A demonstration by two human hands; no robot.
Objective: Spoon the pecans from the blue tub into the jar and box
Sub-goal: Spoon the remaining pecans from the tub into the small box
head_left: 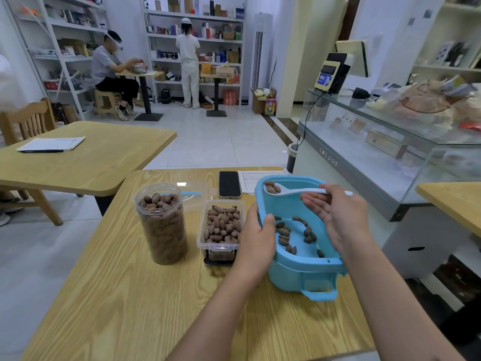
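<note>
1. Only "coolpad" reads clearly, printed on the glass counter (pixel 364 142) to the right of the blue tub (pixel 299 267).
2. Left hand (pixel 256 238) clamps its fingers over the tub's left rim.
3. Right hand (pixel 335 217), palm up above the tub, holds a white spoon (pixel 294 191) carrying pecans (pixel 272 188).
4. More pecans lie inside the tub.
5. Left of the tub stands the nearly full box (pixel 221 227), then the jar (pixel 162 222).
</note>
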